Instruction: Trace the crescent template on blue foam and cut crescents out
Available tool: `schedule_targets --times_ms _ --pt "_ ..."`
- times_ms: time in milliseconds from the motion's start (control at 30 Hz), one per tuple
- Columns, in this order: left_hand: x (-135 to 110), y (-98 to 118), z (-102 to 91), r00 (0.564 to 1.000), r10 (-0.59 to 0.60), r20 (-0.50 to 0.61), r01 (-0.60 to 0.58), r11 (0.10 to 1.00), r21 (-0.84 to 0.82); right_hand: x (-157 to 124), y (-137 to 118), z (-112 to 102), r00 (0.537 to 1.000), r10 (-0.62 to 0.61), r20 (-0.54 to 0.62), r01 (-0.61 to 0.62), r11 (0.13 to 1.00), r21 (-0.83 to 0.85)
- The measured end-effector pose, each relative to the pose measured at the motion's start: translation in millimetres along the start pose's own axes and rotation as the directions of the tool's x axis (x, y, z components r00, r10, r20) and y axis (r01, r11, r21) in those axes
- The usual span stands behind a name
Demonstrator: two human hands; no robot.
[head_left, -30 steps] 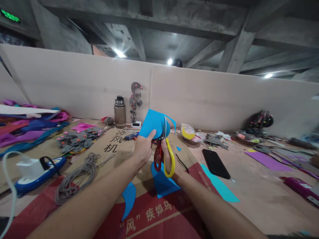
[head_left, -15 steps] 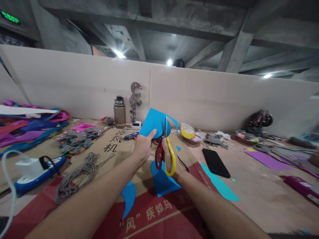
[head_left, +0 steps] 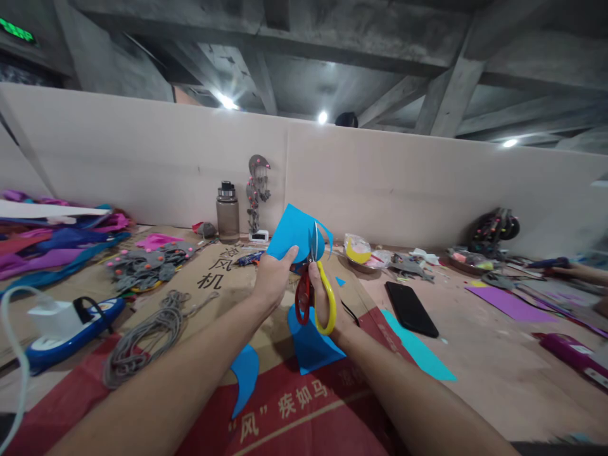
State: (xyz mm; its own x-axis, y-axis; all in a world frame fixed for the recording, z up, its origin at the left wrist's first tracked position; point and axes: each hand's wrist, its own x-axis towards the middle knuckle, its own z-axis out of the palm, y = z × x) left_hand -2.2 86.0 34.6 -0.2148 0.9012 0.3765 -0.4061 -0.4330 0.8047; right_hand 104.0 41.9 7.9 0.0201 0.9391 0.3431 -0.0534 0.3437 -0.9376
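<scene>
My left hand (head_left: 272, 280) pinches a blue sheet (head_left: 293, 233) held upright above the table, thumb on its near face. My right hand (head_left: 324, 303) grips red and yellow scissors (head_left: 314, 290), fingers through the loops. The blades point up into the sheet's right side, where a thin curved blue strip hangs off. Below my hands, blue offcuts (head_left: 311, 342) lie on the cardboard; another curved blue piece (head_left: 245, 375) lies nearer me.
A black phone (head_left: 411, 308) and a teal strip (head_left: 418, 354) lie to the right. A grey cord coil (head_left: 147, 335), a blue tool with a white charger (head_left: 61, 324), a bottle (head_left: 228, 212) and coloured felt piles sit left. Another person's hand (head_left: 577, 272) reaches in far right.
The sheet and scissors have shifted slightly, and the cut strip has curled further off. A person's hand has come into view at the far right.
</scene>
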Motion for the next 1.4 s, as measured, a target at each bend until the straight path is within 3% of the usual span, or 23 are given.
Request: schedule_targets --times_ms 100,267,533,1033,1233,1400 --pt "1 -1 0.0 1.000 -0.021 -0.004 0.021 1.000 -0.021 1 1 1 0.999 -0.032 0.007 0.032 0.999 -0.004" --pt "3 0 0.7 1.000 -0.024 0.006 0.025 0.999 -0.028 -2 -9 4 0.999 0.032 0.010 -0.033 0.997 0.067" --pt "2 9 3.7 0.998 -0.055 0.036 0.059 0.992 -0.110 -5 -23 7 0.999 0.053 0.011 -0.054 0.998 0.016" --pt "5 17 3.2 0.993 -0.098 0.071 0.106 0.987 -0.124 -4 -15 6 0.999 0.035 -0.009 -0.035 0.998 0.055" --pt "1 14 6.0 0.989 -0.140 0.040 0.146 0.954 -0.262 -6 -14 11 0.998 0.058 -0.014 -0.057 0.994 0.096" --pt "-12 4 12.8 0.997 -0.047 0.055 0.060 0.966 -0.253 -6 -15 12 0.997 0.080 -0.020 -0.077 0.990 0.114"
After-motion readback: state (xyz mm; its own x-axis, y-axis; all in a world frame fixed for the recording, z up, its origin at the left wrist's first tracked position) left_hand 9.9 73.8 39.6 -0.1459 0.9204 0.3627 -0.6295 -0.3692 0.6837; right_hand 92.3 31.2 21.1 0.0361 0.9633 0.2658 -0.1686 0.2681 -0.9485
